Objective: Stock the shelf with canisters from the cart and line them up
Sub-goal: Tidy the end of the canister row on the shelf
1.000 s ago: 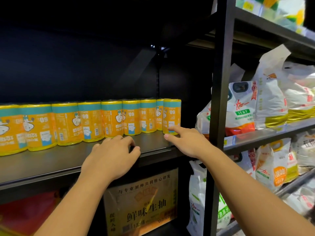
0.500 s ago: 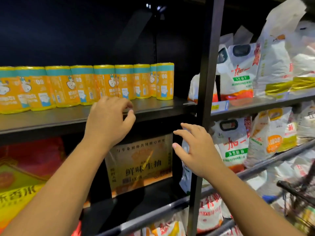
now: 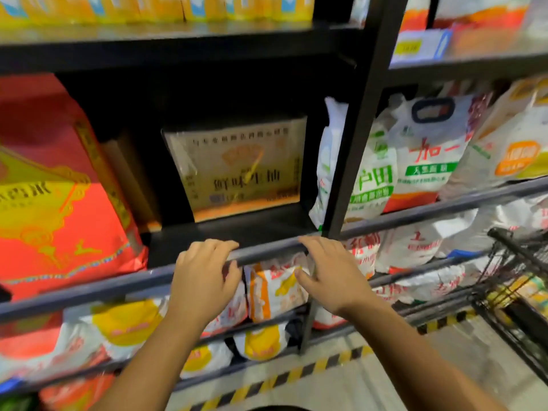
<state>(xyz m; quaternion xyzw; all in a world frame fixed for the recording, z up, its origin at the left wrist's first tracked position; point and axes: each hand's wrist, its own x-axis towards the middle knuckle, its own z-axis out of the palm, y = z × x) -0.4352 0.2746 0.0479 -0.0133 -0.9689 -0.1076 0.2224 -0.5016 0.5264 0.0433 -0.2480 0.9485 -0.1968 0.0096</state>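
On the brown carton point(image 3: 237, 170) I read the large characters 鲜味生抽. The small line above them is too blurred for me. The white bag point(image 3: 427, 149) with the handle hole carries 加一 in red brush strokes, and below it is a green band whose white characters I cannot make out. The neighbouring bag point(image 3: 370, 179), half behind the post point(image 3: 357, 143), shows big green characters only in part. The labels of the canisters point(image 3: 148, 7) are cut off by the top edge, and the yellow price tag point(image 3: 407, 48) is unreadable.

bare forearms point(image 3: 139, 363); left hand point(image 3: 204, 280) and right hand point(image 3: 329, 277) apparently ungloved.
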